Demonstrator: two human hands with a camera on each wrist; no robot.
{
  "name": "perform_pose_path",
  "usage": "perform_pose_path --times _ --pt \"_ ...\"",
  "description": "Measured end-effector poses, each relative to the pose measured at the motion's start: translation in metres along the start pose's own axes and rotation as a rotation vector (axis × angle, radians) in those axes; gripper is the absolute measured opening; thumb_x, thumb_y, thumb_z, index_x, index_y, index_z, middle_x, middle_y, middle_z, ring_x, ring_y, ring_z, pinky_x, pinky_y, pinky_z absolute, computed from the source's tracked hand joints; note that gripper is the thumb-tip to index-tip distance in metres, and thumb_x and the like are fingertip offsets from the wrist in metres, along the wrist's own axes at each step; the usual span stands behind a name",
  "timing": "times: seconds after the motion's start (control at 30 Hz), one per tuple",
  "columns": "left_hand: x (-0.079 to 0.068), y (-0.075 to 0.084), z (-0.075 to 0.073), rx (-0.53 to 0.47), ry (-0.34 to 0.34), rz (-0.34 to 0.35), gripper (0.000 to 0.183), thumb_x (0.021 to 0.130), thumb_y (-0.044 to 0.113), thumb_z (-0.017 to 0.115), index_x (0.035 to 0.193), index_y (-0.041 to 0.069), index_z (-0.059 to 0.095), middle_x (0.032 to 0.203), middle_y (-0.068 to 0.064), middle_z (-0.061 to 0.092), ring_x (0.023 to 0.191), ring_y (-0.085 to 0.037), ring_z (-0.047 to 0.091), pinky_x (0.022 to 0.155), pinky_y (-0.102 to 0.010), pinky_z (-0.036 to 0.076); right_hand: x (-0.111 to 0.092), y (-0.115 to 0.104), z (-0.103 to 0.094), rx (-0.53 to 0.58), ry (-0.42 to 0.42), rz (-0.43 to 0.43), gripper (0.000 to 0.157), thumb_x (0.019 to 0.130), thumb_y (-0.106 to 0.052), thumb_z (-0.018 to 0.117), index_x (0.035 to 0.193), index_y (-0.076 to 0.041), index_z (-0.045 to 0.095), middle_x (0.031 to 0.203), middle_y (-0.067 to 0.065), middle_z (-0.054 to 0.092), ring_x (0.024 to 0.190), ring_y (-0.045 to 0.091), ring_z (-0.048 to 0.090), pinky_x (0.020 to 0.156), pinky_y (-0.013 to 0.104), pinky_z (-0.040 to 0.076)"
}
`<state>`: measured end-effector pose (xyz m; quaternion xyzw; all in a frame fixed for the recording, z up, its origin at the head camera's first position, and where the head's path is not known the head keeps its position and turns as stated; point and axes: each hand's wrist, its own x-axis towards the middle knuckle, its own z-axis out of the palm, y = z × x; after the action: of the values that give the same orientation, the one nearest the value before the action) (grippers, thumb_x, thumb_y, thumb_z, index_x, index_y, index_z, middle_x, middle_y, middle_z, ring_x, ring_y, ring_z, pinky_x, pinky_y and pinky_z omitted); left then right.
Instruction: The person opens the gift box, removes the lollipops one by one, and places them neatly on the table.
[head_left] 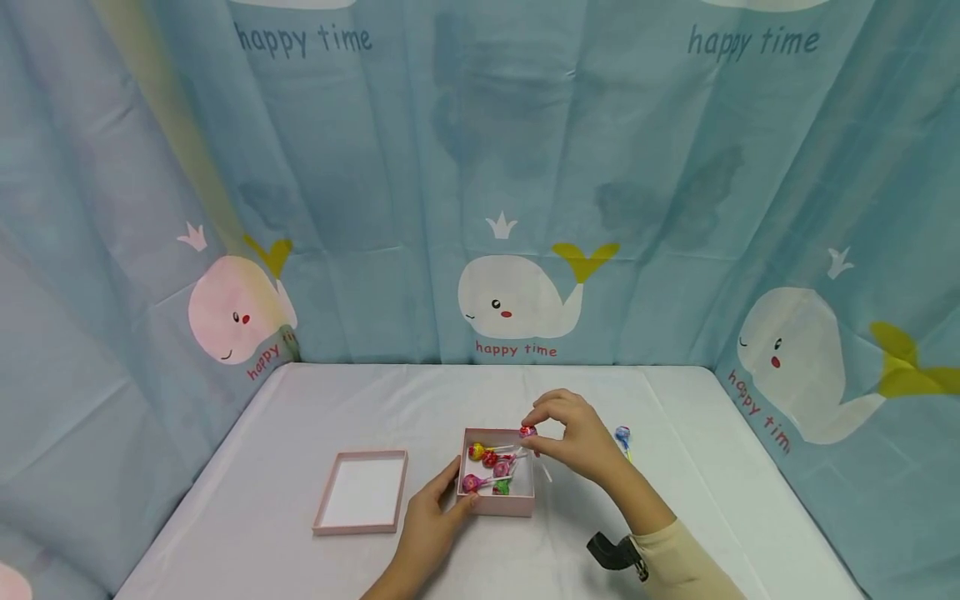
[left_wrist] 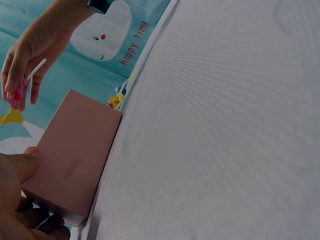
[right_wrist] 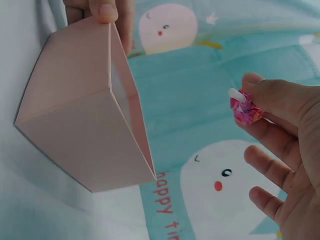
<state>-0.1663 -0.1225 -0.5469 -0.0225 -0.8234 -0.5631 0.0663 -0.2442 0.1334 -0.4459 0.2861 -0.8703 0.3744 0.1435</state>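
A pink open box point(head_left: 510, 506) stands on the white table with several wrapped lollipops inside, among them a yellow one point(head_left: 476, 451), a pink one point(head_left: 472, 482) and a green one point(head_left: 502, 487). My left hand point(head_left: 431, 521) holds the box by its near left corner, thumb on the front wall point(left_wrist: 70, 160). Above the box's right edge, my right hand point(head_left: 573, 433) pinches a pink-red lollipop point(right_wrist: 245, 109) by its wrapped head between thumb and forefinger. Its white stick points toward the camera in the right wrist view, while the other fingers are spread.
To the left of the box lies its shallow pink lid point(head_left: 363, 492), white inside facing up. A blue lollipop point(head_left: 622, 435) lies beyond my right forearm. A black strap or mount point(head_left: 615, 552) sticks out at the right sleeve. Blue whale-print curtains point(head_left: 517, 167) surround the table.
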Motion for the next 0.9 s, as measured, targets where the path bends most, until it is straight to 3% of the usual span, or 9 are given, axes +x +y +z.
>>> perform_pose_path --times 0.17,0.37,0.6,0.77,0.9 --pt "0.000 -0.001 0.000 -0.004 0.003 -0.005 0.069 0.088 0.026 0.081 0.150 0.010 0.053 0.154 -0.007 0.052 0.146 -0.034 0.043 0.120 -0.050 0.035 -0.014 0.003 -0.012 0.016 0.053 0.005 0.024 0.078 -0.028 0.092 0.098 -0.030 0.080 0.110 -0.013 0.070 0.115 0.011 0.060 0.097 0.049 0.057" --pt "0.000 -0.002 0.000 -0.007 0.002 -0.004 0.071 0.088 0.026 0.081 0.150 0.009 0.052 0.154 -0.007 0.051 0.146 -0.033 0.043 0.120 -0.049 0.035 -0.029 0.011 -0.024 0.004 0.102 -0.011 0.024 0.078 -0.027 0.092 0.098 -0.031 0.079 0.111 -0.009 0.071 0.114 0.010 0.061 0.085 0.038 0.061" --pt "0.001 0.000 -0.001 -0.018 -0.006 -0.027 0.070 0.089 0.023 0.081 0.151 0.011 0.051 0.156 -0.004 0.050 0.147 -0.031 0.041 0.120 -0.046 0.035 -0.037 0.019 -0.037 -0.001 0.124 0.038 0.025 0.078 -0.026 0.092 0.100 -0.027 0.080 0.112 -0.011 0.070 0.114 0.009 0.060 0.097 0.039 0.059" --pt "0.001 0.001 0.000 -0.003 -0.003 -0.035 0.069 0.089 0.025 0.081 0.151 0.011 0.052 0.156 -0.004 0.050 0.147 -0.032 0.042 0.120 -0.048 0.036 -0.039 0.029 -0.047 -0.020 0.137 0.044 0.027 0.078 -0.025 0.091 0.102 -0.029 0.079 0.112 -0.015 0.069 0.113 0.007 0.061 0.098 0.024 0.056" --pt "0.000 0.001 0.001 0.005 0.001 -0.021 0.069 0.089 0.024 0.081 0.150 0.010 0.052 0.155 -0.005 0.051 0.146 -0.033 0.043 0.119 -0.049 0.037 -0.041 0.040 -0.057 -0.019 0.168 0.015 0.029 0.078 -0.022 0.091 0.103 -0.028 0.079 0.112 -0.009 0.071 0.112 0.008 0.061 0.098 0.011 0.049"
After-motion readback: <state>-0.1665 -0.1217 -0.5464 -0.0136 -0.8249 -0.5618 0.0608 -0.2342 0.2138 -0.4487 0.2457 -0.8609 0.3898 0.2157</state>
